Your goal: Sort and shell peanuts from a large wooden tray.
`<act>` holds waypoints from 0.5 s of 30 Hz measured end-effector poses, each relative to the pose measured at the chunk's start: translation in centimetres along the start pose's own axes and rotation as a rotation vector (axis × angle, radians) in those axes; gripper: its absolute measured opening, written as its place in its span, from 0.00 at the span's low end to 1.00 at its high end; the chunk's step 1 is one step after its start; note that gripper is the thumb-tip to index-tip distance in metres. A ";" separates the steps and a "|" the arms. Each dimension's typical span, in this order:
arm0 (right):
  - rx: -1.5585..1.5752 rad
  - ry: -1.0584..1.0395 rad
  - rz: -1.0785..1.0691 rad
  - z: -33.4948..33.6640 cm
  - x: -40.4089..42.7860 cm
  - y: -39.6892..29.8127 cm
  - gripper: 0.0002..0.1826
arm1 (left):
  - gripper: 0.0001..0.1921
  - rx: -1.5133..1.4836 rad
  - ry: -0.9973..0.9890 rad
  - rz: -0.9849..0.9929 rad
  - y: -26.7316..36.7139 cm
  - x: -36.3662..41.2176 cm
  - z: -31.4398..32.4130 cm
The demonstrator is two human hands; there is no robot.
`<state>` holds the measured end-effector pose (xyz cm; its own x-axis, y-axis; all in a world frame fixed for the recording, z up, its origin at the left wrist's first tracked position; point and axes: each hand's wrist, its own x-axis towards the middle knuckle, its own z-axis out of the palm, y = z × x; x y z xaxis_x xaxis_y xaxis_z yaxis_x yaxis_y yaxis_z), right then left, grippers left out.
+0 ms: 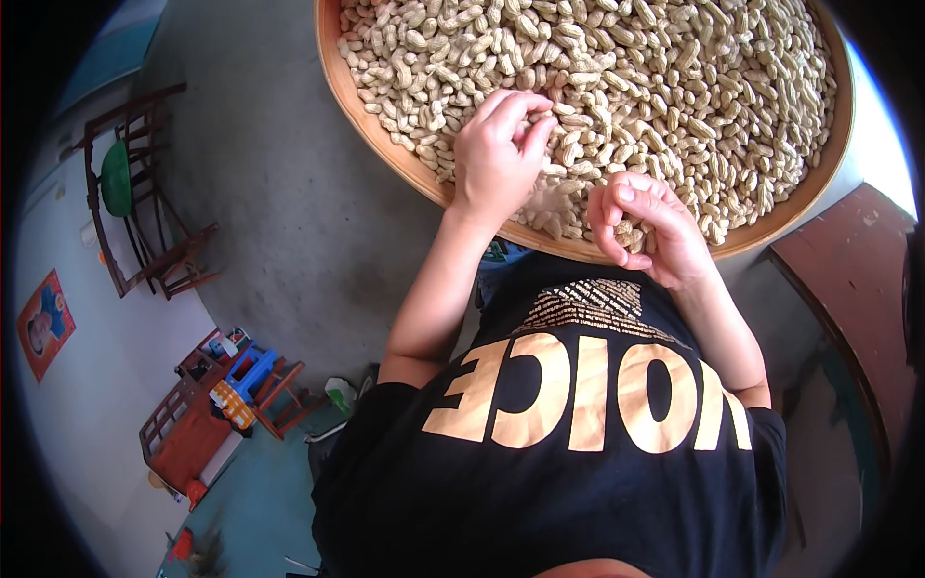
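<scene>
Unshelled peanuts fill a wide round tray with a wooden or bamboo rim in front of me. My left hand is palm down over the near left part of the heap. Its thumb and forefinger tips come close together at the peanuts; whether one is pinched between them cannot be made out. To its right, my right hand is turned partly upward above the tray's near edge. Its fingers curl round a few peanuts that show in the cupped palm, and the thumb lies towards the fingertips.
A dark wooden chair with a green basin stands left on grey floor. Lower left are a blue plastic stool and a wooden bench with a red seat. A reddish-brown tabletop lies close on the right.
</scene>
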<state>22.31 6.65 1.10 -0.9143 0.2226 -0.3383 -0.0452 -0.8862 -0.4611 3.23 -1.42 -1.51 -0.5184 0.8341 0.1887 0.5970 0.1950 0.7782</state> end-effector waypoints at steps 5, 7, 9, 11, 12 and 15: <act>-0.088 -0.042 -0.001 -0.5 -0.8 -0.1 0.17 | 0.05 0.050 -0.102 -0.076 0.5 -1.7 -1.8; -0.102 -0.083 0.007 -0.7 -1.0 0.3 0.17 | 0.05 0.089 -0.159 -0.120 0.5 -2.2 -2.7; -0.100 -0.066 0.016 -0.8 -1.1 0.5 0.17 | 0.06 0.053 -0.119 -0.141 0.7 -2.4 -3.2; -0.109 -0.018 0.031 -0.9 -1.1 0.6 0.18 | 0.08 -0.021 -0.040 -0.174 0.9 -2.4 -3.5; -0.109 -0.019 0.032 -0.9 -1.0 0.5 0.18 | 0.09 -0.026 -0.029 -0.155 0.9 -2.4 -3.7; -0.100 -0.019 0.022 -1.1 -0.9 0.3 0.18 | 0.10 0.035 -0.128 -0.071 1.7 -2.3 -4.0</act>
<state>23.53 6.64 0.41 -0.9220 0.1949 -0.3345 0.0147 -0.8457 -0.5335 2.98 -5.09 1.83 -0.4789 0.8761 0.0546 0.5840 0.2716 0.7650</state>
